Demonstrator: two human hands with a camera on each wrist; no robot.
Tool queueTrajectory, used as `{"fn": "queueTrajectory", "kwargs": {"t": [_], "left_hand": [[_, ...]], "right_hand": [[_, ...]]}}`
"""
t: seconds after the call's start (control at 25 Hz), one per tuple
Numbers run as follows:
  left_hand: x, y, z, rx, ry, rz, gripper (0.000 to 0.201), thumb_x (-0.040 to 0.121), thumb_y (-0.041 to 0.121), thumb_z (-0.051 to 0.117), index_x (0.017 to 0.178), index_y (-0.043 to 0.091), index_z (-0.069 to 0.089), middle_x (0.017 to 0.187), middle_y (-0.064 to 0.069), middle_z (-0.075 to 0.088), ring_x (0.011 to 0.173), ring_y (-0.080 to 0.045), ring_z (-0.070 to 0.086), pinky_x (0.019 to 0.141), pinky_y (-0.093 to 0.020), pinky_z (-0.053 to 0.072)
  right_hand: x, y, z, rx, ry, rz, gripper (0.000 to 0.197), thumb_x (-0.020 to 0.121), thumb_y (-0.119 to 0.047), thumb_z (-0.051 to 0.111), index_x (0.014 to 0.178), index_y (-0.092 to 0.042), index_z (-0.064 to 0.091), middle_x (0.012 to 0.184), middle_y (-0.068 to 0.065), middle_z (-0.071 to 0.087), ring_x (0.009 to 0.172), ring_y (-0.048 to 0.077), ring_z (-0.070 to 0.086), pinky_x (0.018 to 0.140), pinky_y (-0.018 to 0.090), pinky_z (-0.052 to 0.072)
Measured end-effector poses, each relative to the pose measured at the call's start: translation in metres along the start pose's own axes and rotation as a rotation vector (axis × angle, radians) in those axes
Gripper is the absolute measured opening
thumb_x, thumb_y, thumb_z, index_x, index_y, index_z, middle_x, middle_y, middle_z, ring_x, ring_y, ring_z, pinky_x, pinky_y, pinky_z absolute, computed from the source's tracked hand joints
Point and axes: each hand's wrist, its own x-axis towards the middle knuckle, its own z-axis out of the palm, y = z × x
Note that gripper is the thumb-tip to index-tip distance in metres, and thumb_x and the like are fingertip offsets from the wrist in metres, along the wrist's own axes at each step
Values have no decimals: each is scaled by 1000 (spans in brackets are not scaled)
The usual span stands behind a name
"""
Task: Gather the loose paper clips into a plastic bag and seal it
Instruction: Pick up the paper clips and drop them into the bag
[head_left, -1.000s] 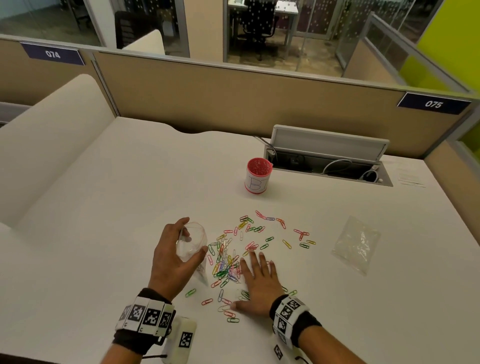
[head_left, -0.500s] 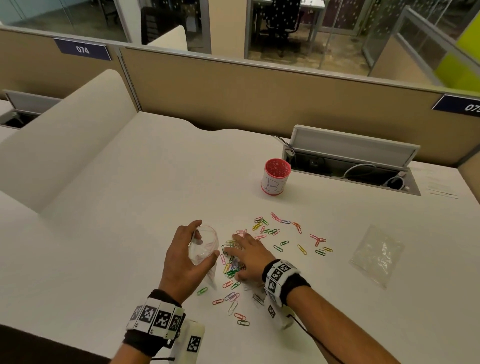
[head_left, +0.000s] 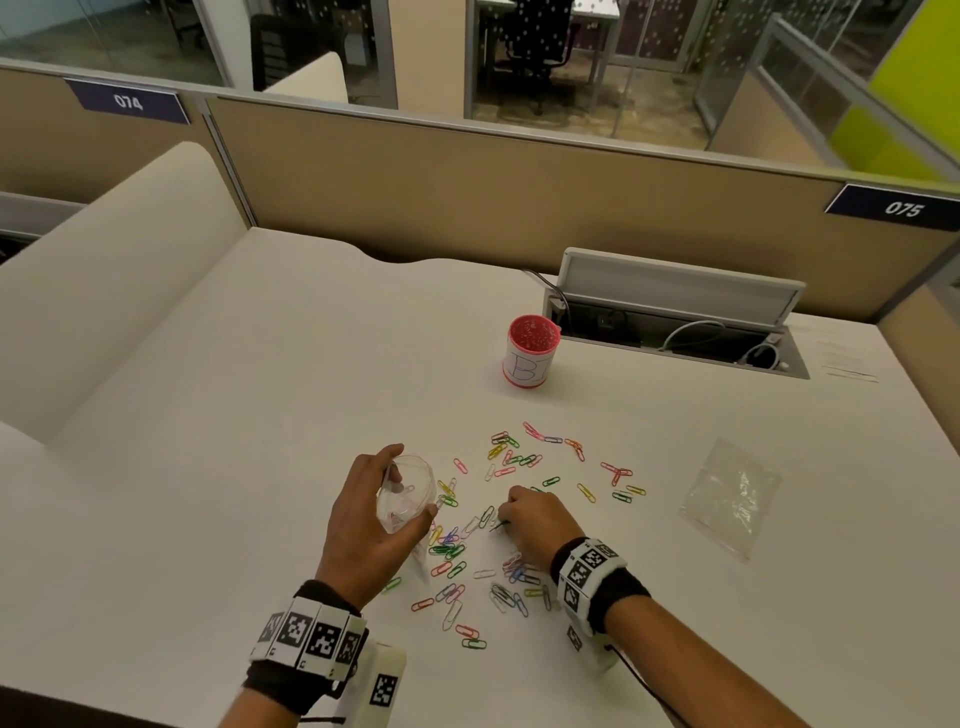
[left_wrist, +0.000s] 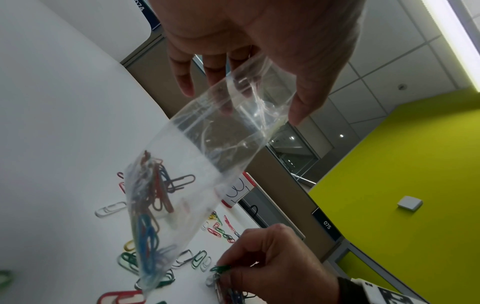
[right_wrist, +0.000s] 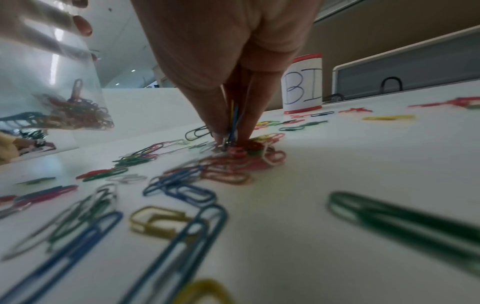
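My left hand (head_left: 371, 525) holds a clear plastic bag (head_left: 406, 496) by its mouth, which gapes open between thumb and fingers (left_wrist: 235, 98). Several coloured paper clips (left_wrist: 149, 207) lie in the bag's bottom (right_wrist: 75, 115). Many more loose paper clips (head_left: 519, 467) are scattered on the white desk (head_left: 218, 415). My right hand (head_left: 530, 522) is just right of the bag, fingers bunched and pinching a small bundle of clips (right_wrist: 232, 125) at the desk surface (left_wrist: 221, 269).
A red-rimmed cup (head_left: 531, 352) marked "BI" stands behind the clips. A second clear bag (head_left: 730, 499) lies flat at the right. An open cable tray (head_left: 675, 322) and a beige partition (head_left: 467, 182) bound the desk's far side.
My right hand went from flat on the desk to reaching into the clip pile, then closed its fingers on a bunch of clips. The left hand kept holding the bag.
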Motion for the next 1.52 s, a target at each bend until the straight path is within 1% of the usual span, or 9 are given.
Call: {"fn": "queueTrajectory", "kwargs": {"t": [0.16,0.24,0.32,0.48,0.6,0.88,1.08,1.32,1.52], "left_hand": [[0,1,4,4,-37,17,69,69,50,62,128,18,46,97,11,49,96,0,50,77,-13,40],[0,4,8,2,-58,27,70,69,50,62,128,18,46,97,12,48,96,1,50,77,-12,39],[0,6,12,-3,-78,31,69,69,51,62,128,19,46,98,12,49,97,0,50,77,-12,40],[-1,12,20,-16,-121,28,72,68,53,62,130,21,44,99,13,48,97,-3,51,78,-13,42],[0,16,25,-7,-139,23,72,67,53,61,130,22,45,99,15,47,95,-5,53,78,-21,46],[-3,25,28,-45,-127,61,58,69,46,64,121,27,48,93,10,49,88,-5,51,72,-15,43],[-4,28,25,-116,-91,53,59,70,40,65,125,27,48,99,5,55,93,-11,56,77,-23,49],[-2,25,24,-133,-95,49,59,71,39,67,125,23,50,102,5,55,95,-10,58,78,-28,52],[-2,19,20,-59,-72,29,70,68,49,63,129,18,48,96,8,51,90,-4,54,77,-13,43]], "right_hand": [[-18,12,-10,260,132,169,22,92,-16,56,108,-13,71,107,4,68,100,22,61,88,27,47],[-26,13,-18,449,198,275,17,87,-14,63,101,-13,74,102,3,72,96,17,63,86,21,46],[-32,10,-30,655,264,334,13,82,-9,70,92,-13,76,93,3,74,86,14,66,84,23,52],[-40,-10,-78,1015,368,281,12,76,-1,74,85,-9,76,77,4,74,67,10,69,70,23,55],[-45,-32,-117,1143,405,144,14,75,0,74,82,-12,75,75,5,74,67,14,70,70,24,57],[-41,-76,-138,945,384,21,11,77,-6,72,85,-13,75,77,-2,73,70,8,69,69,17,55],[-41,-86,-127,919,354,32,13,78,-4,71,86,-14,74,81,-5,72,76,5,69,70,10,52],[-47,-86,-128,957,353,-21,15,79,0,68,88,-11,74,87,-3,73,80,2,68,76,13,53],[-56,-51,-118,999,380,74,11,79,-9,72,87,-17,74,88,-8,73,79,5,70,77,24,57]]}}
